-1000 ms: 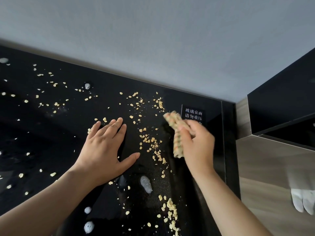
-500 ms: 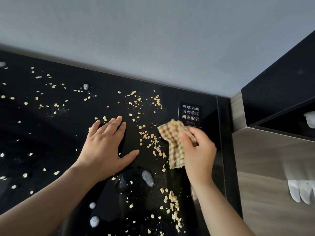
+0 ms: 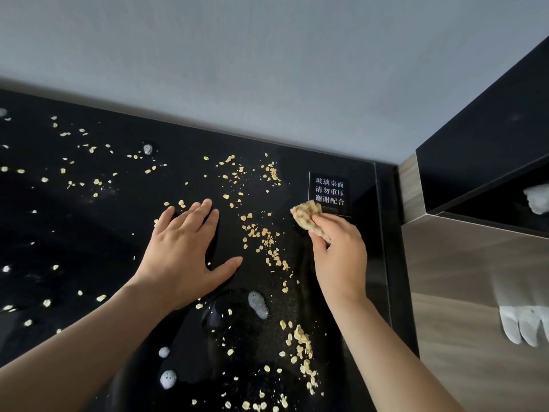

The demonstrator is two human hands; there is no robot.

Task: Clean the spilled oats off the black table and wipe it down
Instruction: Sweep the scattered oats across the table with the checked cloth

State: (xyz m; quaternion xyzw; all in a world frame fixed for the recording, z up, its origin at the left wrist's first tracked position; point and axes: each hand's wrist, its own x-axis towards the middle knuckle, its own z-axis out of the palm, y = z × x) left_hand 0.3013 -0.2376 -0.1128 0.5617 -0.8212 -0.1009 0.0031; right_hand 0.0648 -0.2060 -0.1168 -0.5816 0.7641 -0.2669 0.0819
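Black and glossy, the table [image 3: 89, 233] is strewn with pale flaked oats [image 3: 264, 242], the thickest trail running just left of a small black sign with white characters [image 3: 329, 193] and on toward the near edge below it. A person's left hand [image 3: 184, 254] lies flat on the surface well left of the sign, fingers straight and close together, thumb spread. The right hand [image 3: 338, 257], just below the sign, has its fingers curled round a crumpled tan checked cloth [image 3: 306, 215], whose free corner sits at the sign's lower left corner. Grey foam blobs [image 3: 258, 304] lie below and left of the sign.
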